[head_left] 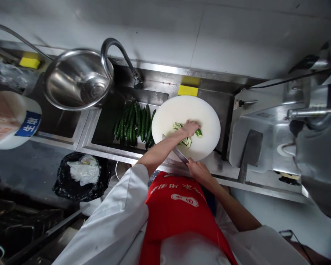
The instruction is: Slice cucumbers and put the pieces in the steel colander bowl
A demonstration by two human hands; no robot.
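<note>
My left hand [191,127] is over the round white cutting board [165,112], its fingers bent around a short piece of cucumber [199,133] that shows at the fingertips. Cut cucumber strips [186,142] lie on the board below and left of this hand. At the board's near edge, my right hand [199,170] is closed on the handle of a knife [180,154]. The blade points up and to the left, and my left forearm covers part of it. Several whole cucumbers [131,123] lie in the sink basin left of the board.
A large steel bowl [51,86] stands at the left behind a curved faucet [118,44]. Behind the board is a yellow sponge [188,90]. A metal machine [267,136] takes up the right side. Below the counter at left sits a black-lined bin [61,180].
</note>
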